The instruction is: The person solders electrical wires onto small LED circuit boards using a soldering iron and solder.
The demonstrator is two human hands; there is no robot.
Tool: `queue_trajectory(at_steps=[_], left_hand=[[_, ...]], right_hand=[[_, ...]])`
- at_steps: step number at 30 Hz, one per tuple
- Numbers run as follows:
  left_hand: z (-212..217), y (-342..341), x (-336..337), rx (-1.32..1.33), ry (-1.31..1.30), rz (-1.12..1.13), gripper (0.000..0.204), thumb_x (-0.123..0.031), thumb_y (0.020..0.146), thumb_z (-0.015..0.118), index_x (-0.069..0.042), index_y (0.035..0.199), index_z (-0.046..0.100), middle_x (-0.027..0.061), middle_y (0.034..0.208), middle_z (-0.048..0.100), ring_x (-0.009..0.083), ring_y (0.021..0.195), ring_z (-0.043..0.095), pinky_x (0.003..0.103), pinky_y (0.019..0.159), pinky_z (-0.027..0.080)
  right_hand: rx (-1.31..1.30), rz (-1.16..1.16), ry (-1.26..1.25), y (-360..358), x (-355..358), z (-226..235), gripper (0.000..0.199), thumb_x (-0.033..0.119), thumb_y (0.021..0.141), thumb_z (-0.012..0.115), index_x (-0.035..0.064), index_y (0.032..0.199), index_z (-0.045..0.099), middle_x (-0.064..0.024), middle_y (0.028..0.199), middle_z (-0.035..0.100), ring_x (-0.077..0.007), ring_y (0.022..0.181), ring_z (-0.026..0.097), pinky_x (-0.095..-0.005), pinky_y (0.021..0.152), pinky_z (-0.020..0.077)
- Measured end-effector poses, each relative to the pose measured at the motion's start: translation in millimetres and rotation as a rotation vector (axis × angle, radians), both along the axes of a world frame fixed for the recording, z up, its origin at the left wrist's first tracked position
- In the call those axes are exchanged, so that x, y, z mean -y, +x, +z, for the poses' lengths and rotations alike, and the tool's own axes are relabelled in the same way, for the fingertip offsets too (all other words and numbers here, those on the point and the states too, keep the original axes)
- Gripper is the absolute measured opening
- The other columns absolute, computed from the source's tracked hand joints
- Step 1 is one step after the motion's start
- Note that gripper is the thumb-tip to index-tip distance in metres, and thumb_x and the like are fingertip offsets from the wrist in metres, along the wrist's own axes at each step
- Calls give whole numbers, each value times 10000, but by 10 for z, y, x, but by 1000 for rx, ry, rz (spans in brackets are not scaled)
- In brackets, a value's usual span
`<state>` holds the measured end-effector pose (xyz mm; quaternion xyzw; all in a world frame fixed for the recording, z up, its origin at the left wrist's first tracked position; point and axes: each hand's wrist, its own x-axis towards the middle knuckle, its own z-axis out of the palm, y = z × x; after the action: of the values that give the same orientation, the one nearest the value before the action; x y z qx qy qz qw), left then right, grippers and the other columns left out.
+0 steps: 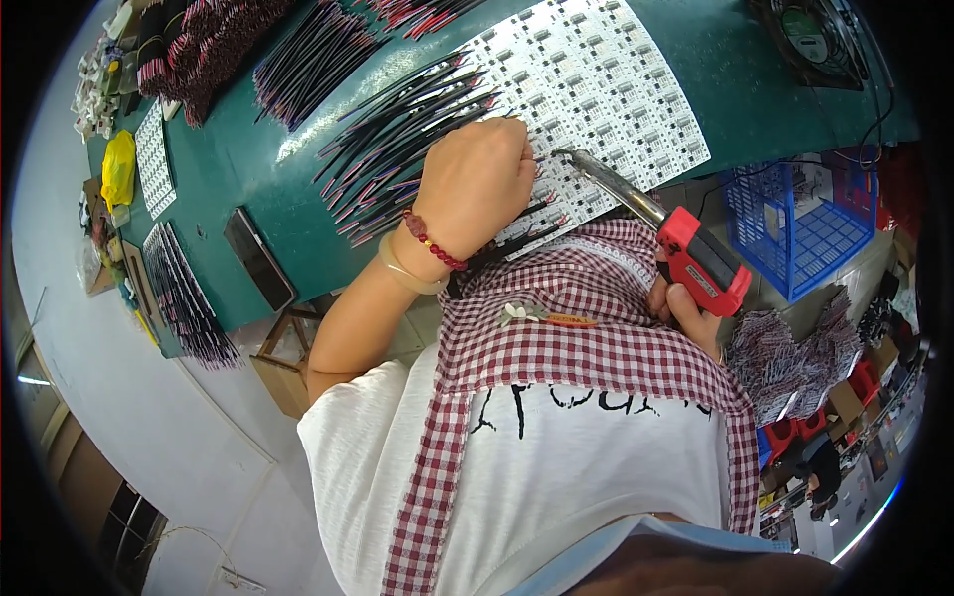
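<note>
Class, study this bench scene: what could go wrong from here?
1. The soldering iron in the right hand's grip has its tip close to the left hand; if hot, it could burn the skin.
2. Dark wires lie crowded over part of the white board sheet, so a sleeveless forearm or wrist bracelet might snag or shift some.
3. The checked apron bunches near the iron and might scorch.
</note>
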<state>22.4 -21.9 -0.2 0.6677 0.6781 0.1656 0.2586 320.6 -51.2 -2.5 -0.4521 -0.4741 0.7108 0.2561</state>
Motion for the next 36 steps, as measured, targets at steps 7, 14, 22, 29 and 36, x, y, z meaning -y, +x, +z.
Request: queue_trajectory(at_steps=[7,14,22,29,36], left_hand=[[-16,-18,-60,27,15,7,92,-89,756,564,-14,704,579,163,707,610,345,674,602,441,601,484],[-5,39,27,-65,-7,35,178,-181,778,570,-33,683,598,196,676,603,373,651,599,464,602,481],[45,32,131,-16,19,27,114,-161,751,608,-52,717,619,147,713,634,338,667,622,426,598,496],[43,13,97,41,21,10,131,-164,761,611,-36,736,619,154,719,636,338,668,622,418,617,494],[18,52,126,-30,76,37,166,-185,770,608,-33,705,618,150,711,631,333,662,618,416,606,491]], right_hand=[[1,-5,-17,-30,-58,-24,341,86,891,555,-31,1206,500,-57,728,596,-79,572,509,-220,524,408],[6,-52,-11,52,53,-23,136,79,894,557,-16,992,563,-23,687,586,-76,574,526,-231,526,428],[-61,-99,26,-61,-38,87,164,74,881,551,-14,1019,558,-36,648,591,-70,537,534,-216,494,424],[-47,-112,24,-75,-80,61,268,70,872,540,-26,1122,528,-36,636,584,-69,515,517,-211,484,415],[-63,-169,53,-75,-56,64,272,80,858,552,-46,1099,545,-44,640,586,-75,503,514,-215,481,414]])
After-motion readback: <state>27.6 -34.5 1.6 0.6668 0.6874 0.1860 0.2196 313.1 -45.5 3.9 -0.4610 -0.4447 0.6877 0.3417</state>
